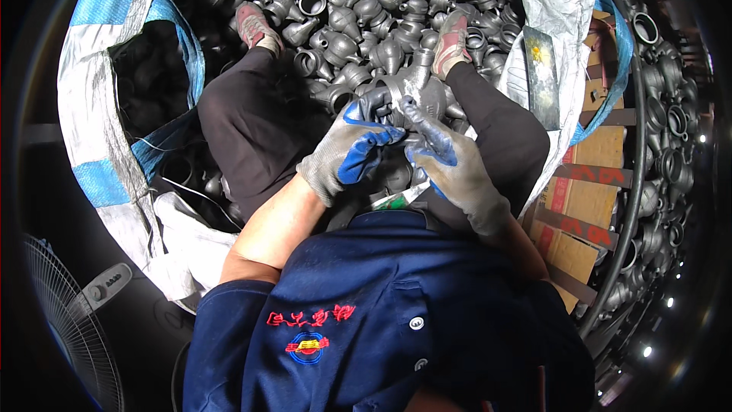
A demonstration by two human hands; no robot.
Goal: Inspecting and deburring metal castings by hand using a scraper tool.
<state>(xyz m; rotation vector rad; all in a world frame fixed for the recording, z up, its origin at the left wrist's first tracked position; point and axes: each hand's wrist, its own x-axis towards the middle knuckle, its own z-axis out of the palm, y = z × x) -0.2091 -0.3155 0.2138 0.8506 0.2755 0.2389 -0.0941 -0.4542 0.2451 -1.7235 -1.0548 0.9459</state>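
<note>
A grey metal casting (433, 98), rounded with a narrow threaded neck at its far end, is between my hands above the heap. My left hand (352, 146), in a grey glove with a worn blue coating, has its fingers curled at the casting's near left rim. On the near right side, my right hand (457, 164) wears a matching glove; its index finger lies along the casting and its thumb bends in toward it. Part of the grip is hidden between the gloves.
Many similar castings (358, 8) are heaped between my feet inside a large white woven sack (88, 122) with blue straps. Cardboard (587, 198) and a metal-barred crate side stand at the right, with more castings (663, 152) beyond. A fan (69, 328) is at the lower left.
</note>
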